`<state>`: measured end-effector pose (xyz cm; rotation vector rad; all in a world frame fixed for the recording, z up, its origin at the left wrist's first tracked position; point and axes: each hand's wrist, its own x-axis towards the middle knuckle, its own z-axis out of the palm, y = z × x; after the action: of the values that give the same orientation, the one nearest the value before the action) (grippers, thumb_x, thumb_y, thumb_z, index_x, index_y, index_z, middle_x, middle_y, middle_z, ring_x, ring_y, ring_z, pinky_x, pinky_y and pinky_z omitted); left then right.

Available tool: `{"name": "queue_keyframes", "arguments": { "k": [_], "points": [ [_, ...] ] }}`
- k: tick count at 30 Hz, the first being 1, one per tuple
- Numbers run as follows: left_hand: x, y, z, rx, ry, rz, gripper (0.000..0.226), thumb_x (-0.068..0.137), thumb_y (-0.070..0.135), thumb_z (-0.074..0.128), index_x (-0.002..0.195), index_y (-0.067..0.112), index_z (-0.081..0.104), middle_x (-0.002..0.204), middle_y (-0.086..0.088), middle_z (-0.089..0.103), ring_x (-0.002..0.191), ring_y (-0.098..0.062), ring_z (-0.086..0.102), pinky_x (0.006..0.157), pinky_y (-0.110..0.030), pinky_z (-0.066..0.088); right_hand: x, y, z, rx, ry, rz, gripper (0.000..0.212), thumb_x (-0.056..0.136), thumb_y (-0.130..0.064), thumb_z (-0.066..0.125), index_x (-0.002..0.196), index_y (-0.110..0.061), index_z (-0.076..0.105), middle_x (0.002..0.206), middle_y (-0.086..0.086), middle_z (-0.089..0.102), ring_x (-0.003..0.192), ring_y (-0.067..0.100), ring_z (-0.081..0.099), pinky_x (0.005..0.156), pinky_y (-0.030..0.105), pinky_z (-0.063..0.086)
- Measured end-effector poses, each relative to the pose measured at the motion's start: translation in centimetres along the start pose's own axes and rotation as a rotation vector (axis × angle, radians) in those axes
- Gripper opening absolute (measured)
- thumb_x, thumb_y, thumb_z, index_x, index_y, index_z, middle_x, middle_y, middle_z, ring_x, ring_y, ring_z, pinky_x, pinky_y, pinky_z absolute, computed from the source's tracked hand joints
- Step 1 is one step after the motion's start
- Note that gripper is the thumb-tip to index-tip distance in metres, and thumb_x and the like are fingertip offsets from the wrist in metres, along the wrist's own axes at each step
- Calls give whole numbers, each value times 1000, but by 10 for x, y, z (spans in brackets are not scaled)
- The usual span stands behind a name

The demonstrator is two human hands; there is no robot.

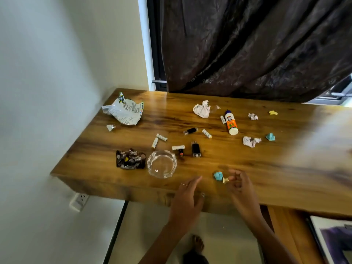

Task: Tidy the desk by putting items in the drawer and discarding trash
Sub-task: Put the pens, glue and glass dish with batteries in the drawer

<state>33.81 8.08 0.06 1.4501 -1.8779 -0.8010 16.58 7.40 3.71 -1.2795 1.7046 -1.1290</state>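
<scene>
The person stands at the near edge of the wooden counter (247, 168), both hands out over it. The right hand (239, 184) has its fingers (232, 177) curled in and pinching a small yellowish paper scrap (225, 180), which lies just beside a crumpled blue paper ball (218, 175) near the front edge; starting with the closest litter looks sensible. The left hand (187, 197) hovers with fingers straight and loosely apart, holding nothing, perhaps ready to gather more.

Nearly everything is still out. A glass ashtray (162, 163) sits near left, a dark wrapper (130, 159) beside it. Batteries (162, 137), lighters (195, 149) and a glue bottle (231, 122) lie mid-counter, likely bound for the drawer, which I cannot see. A torn white packet (124, 111) lies far left, and crumpled tissues (251, 141) and coloured scraps are scattered to the right. No bin shows either.
</scene>
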Motion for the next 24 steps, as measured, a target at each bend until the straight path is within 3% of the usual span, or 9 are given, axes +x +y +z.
{"name": "queue_keyframes", "arguments": {
  "k": [5,9,11,13,16,18,21,24],
  "points": [
    [53,9,16,105,-98,43,64,83,59,28,143,35,31,145,12,39,132,-5,34,109,-29,33,103,1,-5,-178,120,-5,40,83,-3,60,121,-8,49,114,13,56,99,25,56,72,28,45],
    [82,20,28,185,-219,74,84,77,80,28,146,35,19,154,14,18,139,-4,10,118,-36,7,169,-11,-4,-384,196,-45,51,79,-6,65,126,-3,45,123,19,47,115,33,43,90,39,38],
    [90,24,37,218,-313,87,93,67,83,24,147,36,16,155,17,9,137,-1,-1,116,-36,-7,197,-14,-2,-465,215,-3,58,79,-14,66,130,-5,41,126,20,43,115,36,41,92,42,37],
    [95,20,48,282,-313,172,82,76,81,29,144,36,23,155,15,16,141,-4,1,116,-40,-11,222,-10,0,-573,194,30,65,79,-22,67,134,-6,36,129,20,39,116,37,38,94,43,36],
    [104,9,62,298,-242,215,49,88,60,37,132,38,39,147,17,32,139,-2,10,117,-41,-3,251,-3,0,-597,154,95,69,80,-24,66,135,-4,30,132,22,35,119,40,37,96,46,37],
    [112,4,66,283,-151,234,35,90,52,39,122,39,46,139,17,41,134,1,19,116,-40,12,262,0,1,-584,135,144,69,80,-25,66,135,-4,29,132,23,36,121,40,36,97,46,38],
    [121,1,70,311,-78,243,26,92,47,41,115,39,49,132,18,47,127,0,29,109,-38,30,273,1,3,-599,122,162,62,84,-24,63,133,-4,31,133,23,40,123,39,36,98,45,37],
    [122,1,70,333,-72,248,30,93,49,39,119,37,48,133,17,46,128,-2,31,109,-35,32,279,-2,1,-525,146,190,58,86,-22,62,132,-4,34,132,23,42,123,38,37,99,45,36]
  ]
}}
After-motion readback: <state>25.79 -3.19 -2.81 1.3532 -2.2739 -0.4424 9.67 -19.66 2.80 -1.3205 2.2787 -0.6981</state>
